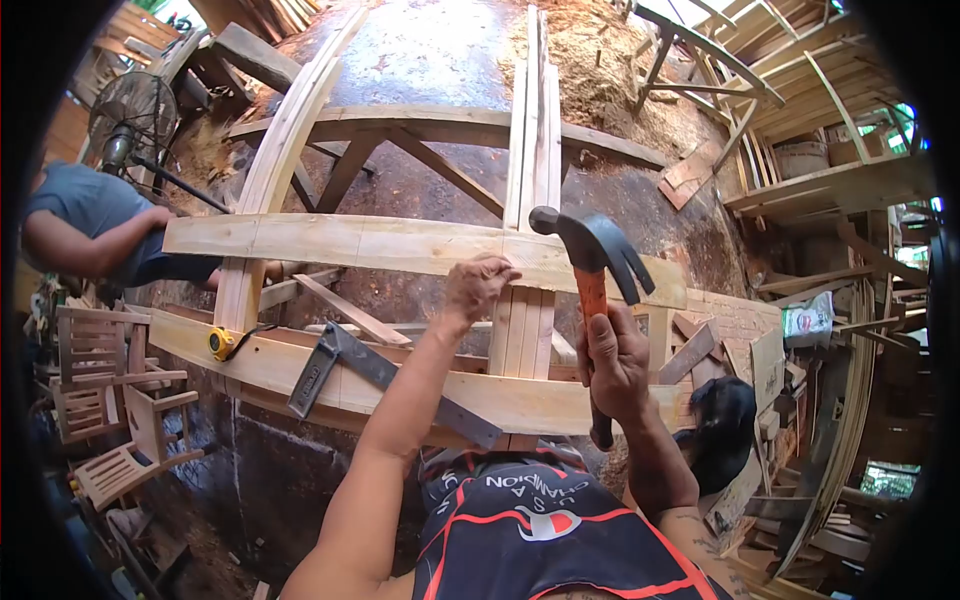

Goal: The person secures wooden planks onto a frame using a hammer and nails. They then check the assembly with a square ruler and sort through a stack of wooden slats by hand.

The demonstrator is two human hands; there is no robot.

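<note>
My right hand (615,365) is wrapped round the orange handle of a claw hammer (590,255), its dark metal head raised above the right part of a long pale plank (400,245). My left hand (480,288) is closed in a pinch at the plank's near edge; what its fingertips hold, if anything, is too small to make out. The plank lies across two bundles of long boards (522,335). Nearer my body runs a second beam (270,362), with a try square (345,370) and a yellow tape measure (222,343) resting on it.
At the left, another person (95,215) has a hand by the plank's far left end. A trestle beam (400,122) stands beyond the plank, and a fan (130,115) at the upper left. Small wooden chairs (100,350) are lower left; stacked timber (830,190) fills the right.
</note>
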